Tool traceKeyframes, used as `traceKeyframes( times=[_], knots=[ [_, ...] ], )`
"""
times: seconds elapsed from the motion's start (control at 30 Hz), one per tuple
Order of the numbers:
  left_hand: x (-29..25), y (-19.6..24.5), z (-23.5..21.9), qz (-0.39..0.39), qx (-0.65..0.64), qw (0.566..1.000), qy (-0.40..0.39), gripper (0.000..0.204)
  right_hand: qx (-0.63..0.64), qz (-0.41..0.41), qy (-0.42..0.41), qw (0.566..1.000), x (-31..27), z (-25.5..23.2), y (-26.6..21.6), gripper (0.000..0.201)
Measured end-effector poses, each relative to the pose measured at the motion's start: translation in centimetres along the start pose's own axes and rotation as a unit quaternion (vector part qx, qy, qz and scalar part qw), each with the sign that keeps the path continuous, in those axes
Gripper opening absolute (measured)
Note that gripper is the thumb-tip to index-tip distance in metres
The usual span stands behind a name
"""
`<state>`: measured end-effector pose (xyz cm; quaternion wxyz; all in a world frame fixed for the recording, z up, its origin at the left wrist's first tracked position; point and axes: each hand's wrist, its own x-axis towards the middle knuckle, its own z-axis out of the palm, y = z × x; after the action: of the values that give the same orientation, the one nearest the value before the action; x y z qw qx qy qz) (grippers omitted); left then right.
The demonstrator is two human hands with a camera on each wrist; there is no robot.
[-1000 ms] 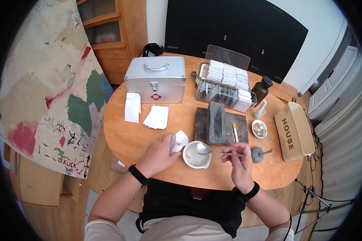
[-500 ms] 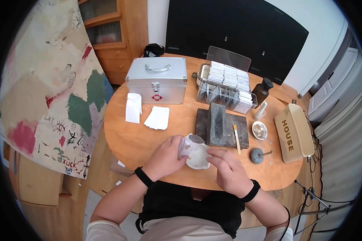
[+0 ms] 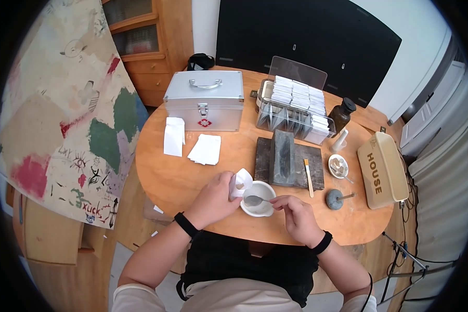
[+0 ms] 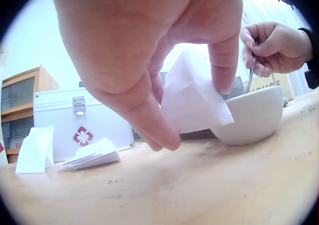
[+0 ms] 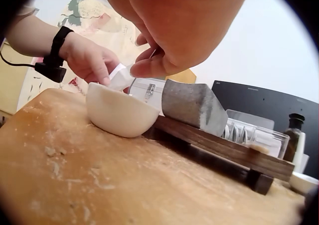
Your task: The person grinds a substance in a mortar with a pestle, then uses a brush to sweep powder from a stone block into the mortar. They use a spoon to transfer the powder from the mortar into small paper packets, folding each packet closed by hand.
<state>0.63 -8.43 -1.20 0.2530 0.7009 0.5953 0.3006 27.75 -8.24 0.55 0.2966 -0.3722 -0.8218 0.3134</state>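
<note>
A small white paper packet (image 3: pixel 243 182) is pinched in my left hand (image 3: pixel 213 200), its mouth open beside the rim of a white bowl (image 3: pixel 265 211). Inside the packet lies something small and brownish. My right hand (image 3: pixel 300 221) pinches the handle of a metal spoon (image 3: pixel 254 200), whose bowl is over the white bowl near the packet. In the left wrist view the folded paper (image 4: pixel 194 95) sits between thumb and fingers, next to the bowl (image 4: pixel 254 117). The right wrist view shows the bowl (image 5: pixel 119 112) on the table; the spoon is mostly hidden there by the right hand.
Behind the bowl, a grey stone block (image 3: pixel 282 158) stands on a dark board (image 3: pixel 262 161) with a brush (image 3: pixel 309 178). A silver case (image 3: pixel 205 99), white papers (image 3: pixel 205 150), a packet organizer (image 3: pixel 291 99), a brown bottle (image 3: pixel 342 114), a small dish (image 3: pixel 338 158) and a beige bin (image 3: pixel 382 171) surround them.
The spoon has gone from over the bowl to the packet's mouth and back over the bowl. The packet, tilted over the bowl half a second ago, is now at its left rim.
</note>
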Motion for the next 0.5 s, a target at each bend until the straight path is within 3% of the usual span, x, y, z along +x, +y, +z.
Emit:
traceKeyframes(
  times=[0.13, 0.2, 0.3, 0.4, 0.5],
  knots=[
    [0.1, 0.2, 0.1, -0.015, -0.014, 0.999, -0.035, 0.055, -0.007, -0.021, 0.044, 0.999, -0.2, -0.1, 1.3, 0.032],
    [0.1, 0.0, 0.2, -0.012, -0.008, 0.999, -0.034, 0.054, 0.014, -0.016, 0.007, 1.0, -0.3, 0.0, 1.1, 0.03],
    [0.0, 0.0, 0.0, -0.025, -0.011, 0.999, -0.044, 0.054, 0.06, 0.016, 0.022, 0.998, -0.4, -0.4, 1.7, 0.029],
    [0.1, 0.5, -0.3, -0.041, -0.026, 0.997, -0.063, 0.053, -0.002, -0.015, 0.014, 1.0, -0.4, -0.1, 2.4, 0.029],
    [0.0, 0.2, -0.2, -0.044, -0.034, 0.996, -0.064, 0.052, 0.033, -0.006, -0.007, 0.999, -1.0, -0.1, 2.7, 0.028]
  ],
)
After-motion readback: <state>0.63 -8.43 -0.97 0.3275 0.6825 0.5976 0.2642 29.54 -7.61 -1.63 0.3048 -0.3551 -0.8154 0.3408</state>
